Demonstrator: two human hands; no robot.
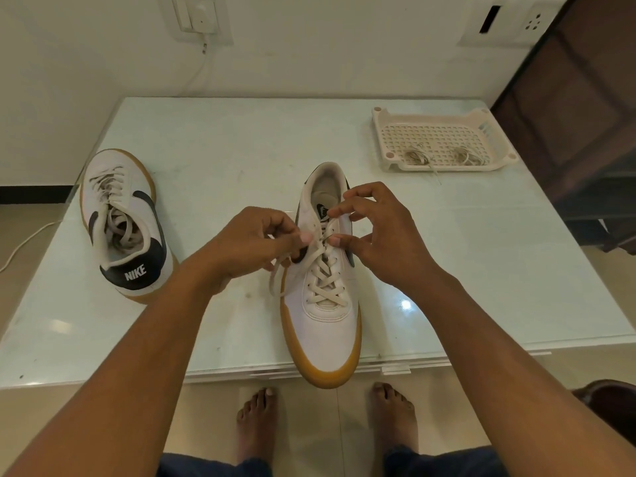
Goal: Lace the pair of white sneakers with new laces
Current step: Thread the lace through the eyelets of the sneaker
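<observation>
Left hand and right hand each pinch the cream lace at the top eyelets of one white sneaker; it stands mid-table, toe overhanging the near edge of the table. Of two sneakers, the second sneaker, laced, sits well apart by the left edge; one tray at the far right corner holds two lace bundles; a broad stretch of tabletop separates tray and sneakers.

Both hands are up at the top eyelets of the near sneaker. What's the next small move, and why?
Probably pull the lace taut through the upper eyelets: the lower crossings on the sneaker look done, the left hand and right hand each pinch it near the tongue, and slack hangs below the left hand.
</observation>
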